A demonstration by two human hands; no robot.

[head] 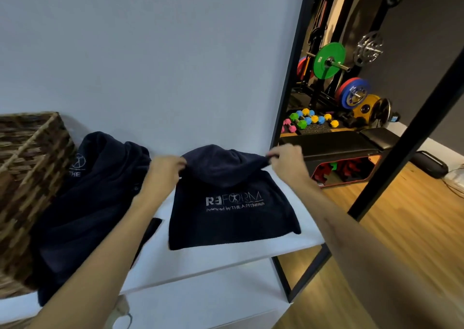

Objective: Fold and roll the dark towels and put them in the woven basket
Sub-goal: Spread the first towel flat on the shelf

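Observation:
A dark navy towel (233, 203) with a white logo lies on the white shelf top (226, 256), its far edge lifted off the surface. My left hand (167, 169) pinches the towel's far left corner and my right hand (285, 159) pinches its far right corner. A heap of more dark towels (93, 203) lies to the left, partly under my left forearm. The woven basket (27, 178) stands at the far left, touching that heap; its inside is hidden.
A white wall rises right behind the shelf. A large black-framed mirror (301, 77) leans at the right, reflecting gym weights and a bench. Wooden floor (401, 240) lies below right. The shelf's front edge runs close under my arms.

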